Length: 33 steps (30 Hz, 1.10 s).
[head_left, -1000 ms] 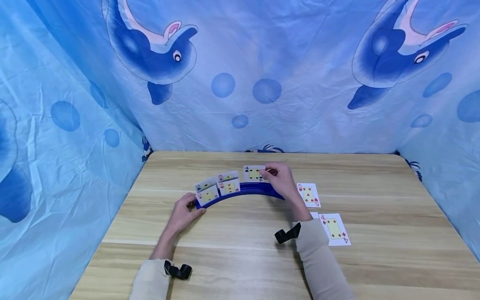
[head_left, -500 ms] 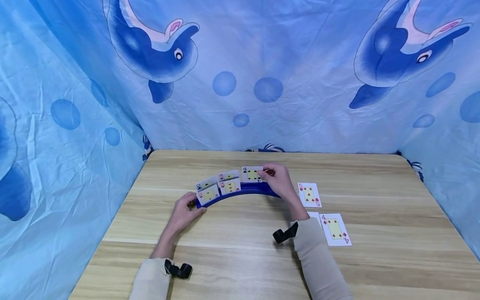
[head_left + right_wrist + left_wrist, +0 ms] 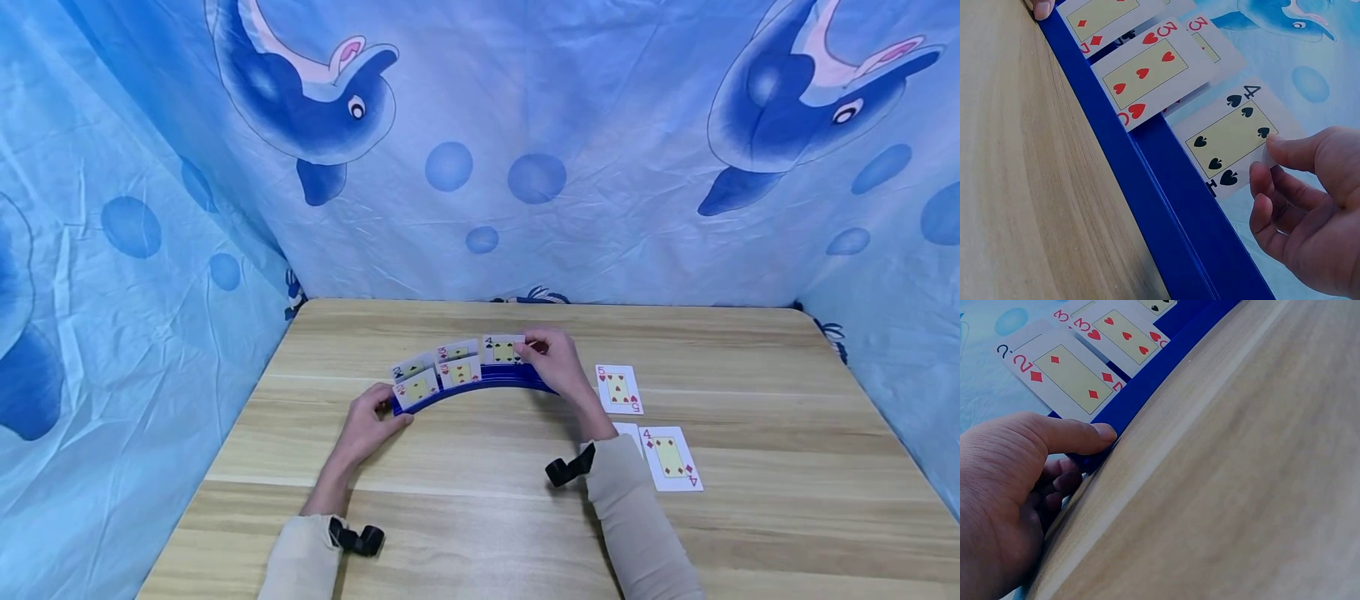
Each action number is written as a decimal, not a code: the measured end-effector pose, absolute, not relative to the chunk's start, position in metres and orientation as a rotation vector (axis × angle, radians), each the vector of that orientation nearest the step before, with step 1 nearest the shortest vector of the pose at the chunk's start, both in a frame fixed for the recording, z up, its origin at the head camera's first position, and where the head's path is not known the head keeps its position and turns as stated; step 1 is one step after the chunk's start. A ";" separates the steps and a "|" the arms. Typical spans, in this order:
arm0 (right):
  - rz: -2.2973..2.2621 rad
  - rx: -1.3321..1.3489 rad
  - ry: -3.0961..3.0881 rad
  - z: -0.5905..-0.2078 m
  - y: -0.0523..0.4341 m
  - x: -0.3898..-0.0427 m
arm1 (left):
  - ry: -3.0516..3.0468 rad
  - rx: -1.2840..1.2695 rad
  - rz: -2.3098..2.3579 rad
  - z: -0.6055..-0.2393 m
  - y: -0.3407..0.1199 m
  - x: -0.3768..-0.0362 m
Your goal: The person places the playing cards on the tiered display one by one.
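Note:
A curved blue card holder (image 3: 517,377) stands on the table. My left hand (image 3: 366,429) grips its left end, the thumb (image 3: 1100,432) lying along the front. With thumb and fingers, my right hand (image 3: 558,362) pinches the right edge of a four of spades (image 3: 1229,147), whose lower edge meets the holder's back row. A two of diamonds (image 3: 1063,375) and a three of hearts (image 3: 1147,75) stand in the front row. Behind them are a black-suited two (image 3: 412,367) and a red three (image 3: 457,350), both partly covered.
Right of the holder, a five of hearts (image 3: 618,389) lies face up on the wooden table (image 3: 465,500). Nearer is a four of diamonds (image 3: 671,458), beside another card (image 3: 628,430) mostly hidden by the right forearm. A blue dolphin-print cloth (image 3: 480,108) surrounds the table.
My right hand has moved slightly left and lowered the four of spades a little at the holder's back row. The left hand keeps its grip on the holder's end.

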State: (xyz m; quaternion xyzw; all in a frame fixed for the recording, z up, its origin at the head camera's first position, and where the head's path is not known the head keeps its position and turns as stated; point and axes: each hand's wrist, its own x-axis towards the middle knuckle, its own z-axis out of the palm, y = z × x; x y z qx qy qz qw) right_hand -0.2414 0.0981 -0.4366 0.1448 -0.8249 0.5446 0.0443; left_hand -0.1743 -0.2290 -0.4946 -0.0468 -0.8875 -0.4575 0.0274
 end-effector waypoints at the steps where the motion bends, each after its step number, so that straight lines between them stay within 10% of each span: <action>1: 1.663 0.446 -2.521 -0.437 0.098 -0.242 | -2.740 -0.144 -1.410 -0.494 -0.229 -0.174; 33: 1.559 0.446 -2.488 -0.397 0.129 -0.221 | -2.757 -0.116 -1.425 -0.491 -0.227 -0.174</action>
